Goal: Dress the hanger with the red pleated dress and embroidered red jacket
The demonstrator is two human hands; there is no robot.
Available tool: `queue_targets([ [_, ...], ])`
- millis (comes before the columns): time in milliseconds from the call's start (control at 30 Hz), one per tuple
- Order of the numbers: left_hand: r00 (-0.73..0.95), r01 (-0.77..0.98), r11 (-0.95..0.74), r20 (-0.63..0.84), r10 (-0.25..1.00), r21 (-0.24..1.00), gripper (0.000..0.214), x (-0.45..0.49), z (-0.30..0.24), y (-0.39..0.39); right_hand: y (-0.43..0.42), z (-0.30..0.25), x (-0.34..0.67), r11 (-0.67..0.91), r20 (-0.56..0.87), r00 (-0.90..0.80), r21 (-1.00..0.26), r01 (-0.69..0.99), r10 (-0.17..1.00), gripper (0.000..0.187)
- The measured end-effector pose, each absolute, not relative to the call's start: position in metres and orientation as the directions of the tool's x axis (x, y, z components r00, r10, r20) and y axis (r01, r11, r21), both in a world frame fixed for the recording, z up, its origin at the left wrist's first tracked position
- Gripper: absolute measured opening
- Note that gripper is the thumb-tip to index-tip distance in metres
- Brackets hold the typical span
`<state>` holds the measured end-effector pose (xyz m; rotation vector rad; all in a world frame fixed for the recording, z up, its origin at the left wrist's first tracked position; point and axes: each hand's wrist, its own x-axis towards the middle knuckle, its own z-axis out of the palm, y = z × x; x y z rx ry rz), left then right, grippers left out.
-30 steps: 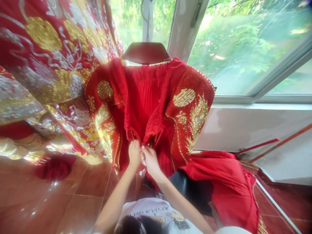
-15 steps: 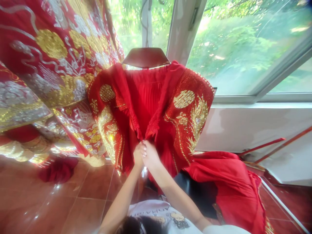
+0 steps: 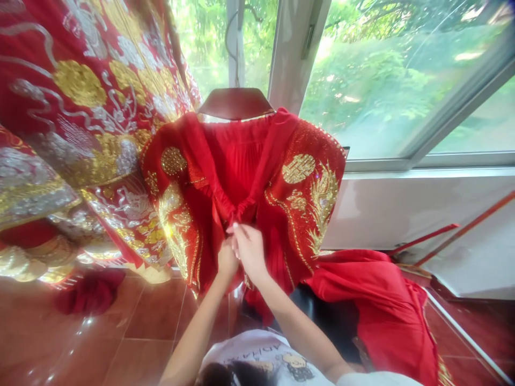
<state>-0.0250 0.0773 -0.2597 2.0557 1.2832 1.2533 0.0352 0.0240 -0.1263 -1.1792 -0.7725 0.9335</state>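
A red jacket (image 3: 322, 187) with gold embroidery and beaded edging hangs from a dark reddish hanger (image 3: 237, 103) in front of me. Inside its open front, red pleated fabric (image 3: 243, 161) has a gathered red band (image 3: 217, 185) whose two sides come together in a V. My right hand (image 3: 250, 249) pinches the band where the sides meet, at the jacket's middle. Just below and to the left, my left hand (image 3: 228, 260) is closed against it, its fingertips partly hidden behind the right hand. What the left fingers grip looks like the lower band; its end is covered.
Red garments with gold and silver embroidery (image 3: 80, 86) hang close on the left. Red cloth (image 3: 378, 300) lies draped over a black seat (image 3: 322, 316) at lower right. Windows (image 3: 386, 91) stand behind, and a white pole (image 3: 466, 332) slants across the tiled floor (image 3: 148, 311).
My hands have shifted from clasped together to slightly apart, the right one now higher on the band. The band's sides sit drawn together. My view has moved slightly.
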Motion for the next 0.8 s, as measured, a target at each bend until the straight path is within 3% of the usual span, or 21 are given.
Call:
queue_targets([
  [100, 0.174, 0.525, -0.486, 0.471, 0.865, 0.699, 0.017, -0.034, -0.242, 0.073, 0.024, -0.142, 0.048, 0.214, 0.224, 0.608, -0.973, 0.090, 0.762, 0.023],
  [200, -0.008, 0.558, -0.506, 0.614, 0.789, 0.658, 0.023, -0.036, -0.212, 0.070, 0.032, -0.149, 0.058, 0.193, 0.297, 0.620, -0.954, 0.231, 0.726, 0.026],
  [267, -0.041, 0.574, -0.571, 0.717, 0.696, 0.587, 0.015, -0.034, -0.187, 0.071, 0.038, -0.149, 0.063, 0.196, 0.320, 0.575, -0.943, 0.269, 0.753, 0.025],
  [333, 0.001, 0.600, -0.616, 0.769, 0.640, 0.511, 0.022, -0.030, -0.166, 0.074, 0.040, -0.148, 0.065, 0.220, 0.340, 0.522, -0.935, 0.278, 0.782, 0.023],
  [500, 0.043, 0.699, -0.579, 0.784, 0.620, 0.419, 0.027, -0.017, -0.143, 0.078, 0.031, -0.149, 0.066, 0.234, 0.331, 0.469, -0.938, 0.254, 0.819, 0.024],
  [633, 0.072, 0.692, -0.530, 0.683, 0.727, 0.491, 0.023, -0.010, -0.141, 0.078, 0.021, -0.153, 0.071, 0.200, 0.306, 0.469, -0.944, 0.263, 0.829, 0.021],
  [800, 0.107, 0.541, -0.548, 0.594, 0.797, 0.638, 0.018, -0.014, -0.132, 0.076, 0.015, -0.152, 0.077, 0.162, 0.272, 0.467, -0.951, 0.262, 0.842, 0.021],
])
